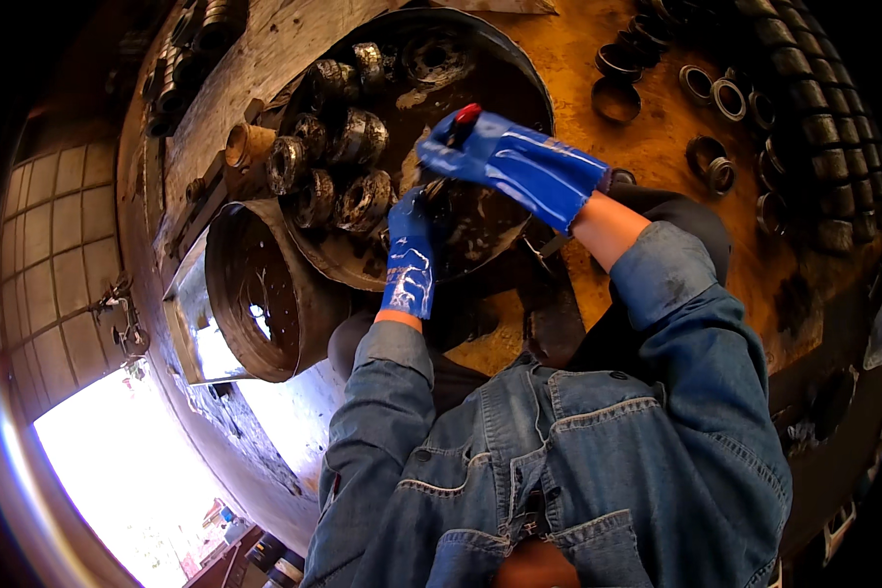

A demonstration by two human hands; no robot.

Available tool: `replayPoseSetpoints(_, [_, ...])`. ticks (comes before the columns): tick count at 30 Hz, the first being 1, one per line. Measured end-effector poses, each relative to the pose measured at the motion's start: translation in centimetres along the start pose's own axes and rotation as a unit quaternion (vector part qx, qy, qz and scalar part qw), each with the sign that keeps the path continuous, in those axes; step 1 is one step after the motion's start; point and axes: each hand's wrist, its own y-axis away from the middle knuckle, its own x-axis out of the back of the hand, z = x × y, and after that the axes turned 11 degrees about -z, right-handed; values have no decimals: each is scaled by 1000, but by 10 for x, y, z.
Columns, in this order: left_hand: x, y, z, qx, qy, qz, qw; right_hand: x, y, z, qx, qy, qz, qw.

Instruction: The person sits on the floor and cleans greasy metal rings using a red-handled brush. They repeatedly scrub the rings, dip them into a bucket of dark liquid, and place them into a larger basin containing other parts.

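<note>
Greasy rings [360, 137] at tub's [527, 86] 9 o'clock. Left hand [410, 227] at 6 o'clock, fingers curled, can't tell on what. Right hand [480, 150] toward 3 o'clock, grip closed on red-ended tool [468, 114], over tub. Looks like mid-cleaning; next move probably calls for steady left hold.

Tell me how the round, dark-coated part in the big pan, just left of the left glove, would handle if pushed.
The dark-coated part is probably slippery, given its wet-looking sheen. Its rounded side suggests it could roll, though neighbouring parts crowding it may stop it.
</note>
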Motion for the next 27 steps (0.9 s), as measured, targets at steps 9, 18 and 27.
replayPoseSetpoints(9, [-3,20,84,-61,-193,-40,978,35,41,-20,-225,204,120,945])
replayPoseSetpoints(18, [-17,-47,154,136,-401,-253,870,29,36,-4,-303,203,132,922])
replayPoseSetpoints(27, [8,8,96,-29,-220,-100,970,36,34,-37,-210,193,160,945])
